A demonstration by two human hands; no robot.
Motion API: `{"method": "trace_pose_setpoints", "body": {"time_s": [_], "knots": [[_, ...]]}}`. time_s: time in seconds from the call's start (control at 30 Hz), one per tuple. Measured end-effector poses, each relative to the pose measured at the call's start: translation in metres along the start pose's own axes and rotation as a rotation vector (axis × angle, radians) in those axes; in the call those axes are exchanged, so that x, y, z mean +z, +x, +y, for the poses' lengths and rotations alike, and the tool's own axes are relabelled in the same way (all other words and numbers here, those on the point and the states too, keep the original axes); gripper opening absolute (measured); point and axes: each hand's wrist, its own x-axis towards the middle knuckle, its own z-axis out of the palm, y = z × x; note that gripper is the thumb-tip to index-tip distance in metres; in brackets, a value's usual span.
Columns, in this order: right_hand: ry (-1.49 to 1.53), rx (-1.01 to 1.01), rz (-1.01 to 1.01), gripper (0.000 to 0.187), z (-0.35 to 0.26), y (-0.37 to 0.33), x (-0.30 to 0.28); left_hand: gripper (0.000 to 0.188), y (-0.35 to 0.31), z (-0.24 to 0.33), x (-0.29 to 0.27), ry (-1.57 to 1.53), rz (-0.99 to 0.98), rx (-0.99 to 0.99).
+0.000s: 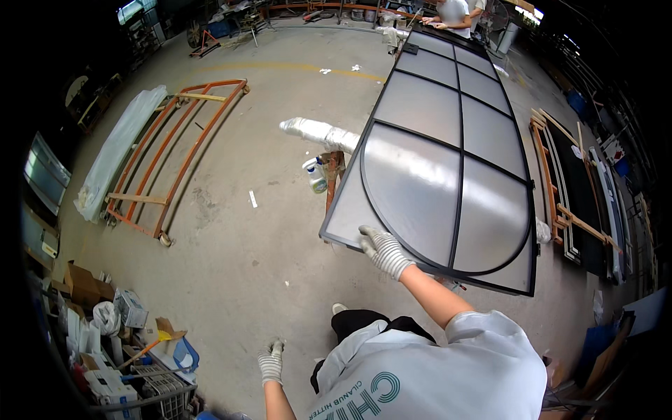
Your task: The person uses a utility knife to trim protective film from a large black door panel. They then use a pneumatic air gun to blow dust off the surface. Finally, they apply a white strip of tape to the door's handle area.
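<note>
A large black-framed panel (406,168) with frosted panes lies flat, raised off the floor, stretching away from me. Thin black bars divide it, and a curved bar rounds off its near end. My right hand (383,250), in a striped white glove, rests on the panel's near edge by the left corner, fingers extended over the frame. Low at my left side hangs my left hand (271,362), gloved alike, away from the panel. Its fingers look loosely bent and apart, with nothing visible in them. An orange stand (334,175) shows beside the panel's left edge.
A white bottle (315,175) is beside the stand, near a foil-wrapped tube (318,131). An orange wheeled rack (178,150) stands on the left. Boxes and a broom (150,346) crowd the lower left. Framed pieces (570,189) lean at right. Another person (453,19) stands at the panel's far end.
</note>
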Motion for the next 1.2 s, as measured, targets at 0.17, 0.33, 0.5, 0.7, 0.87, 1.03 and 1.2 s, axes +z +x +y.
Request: {"method": "trace_pose_setpoints", "body": {"time_s": [0.17,0.33,0.5,0.7,0.87,1.03,1.2], "knots": [[-0.38,0.327,-0.037,0.082,-0.026,0.127,0.079,0.025,0.063,-0.106,-0.048,-0.25,0.209,-0.332],[-0.479,0.346,0.285,0.083,0.005,0.202,0.068,0.026,0.134,-0.139,-0.078,-0.221,0.211,-0.681],[-0.7,0.417,0.443,0.091,0.021,0.27,0.054,0.027,0.301,-0.159,-0.128,0.396,-0.204,-0.402],[-0.764,0.833,0.488,0.078,0.083,0.305,0.037,0.034,0.616,0.153,-0.175,0.656,-0.25,-0.048],[-0.833,0.991,0.498,0.07,0.087,0.352,0.038,0.03,0.799,0.393,-0.14,0.295,-0.1,0.337],[-0.827,1.051,0.534,0.063,0.121,0.364,0.025,0.032,0.882,0.372,-0.071,0.356,-0.153,0.273],[-0.838,1.105,0.416,0.047,0.115,0.38,0.015,0.037,0.927,0.246,-0.032,0.696,-0.3,-0.099]]}}
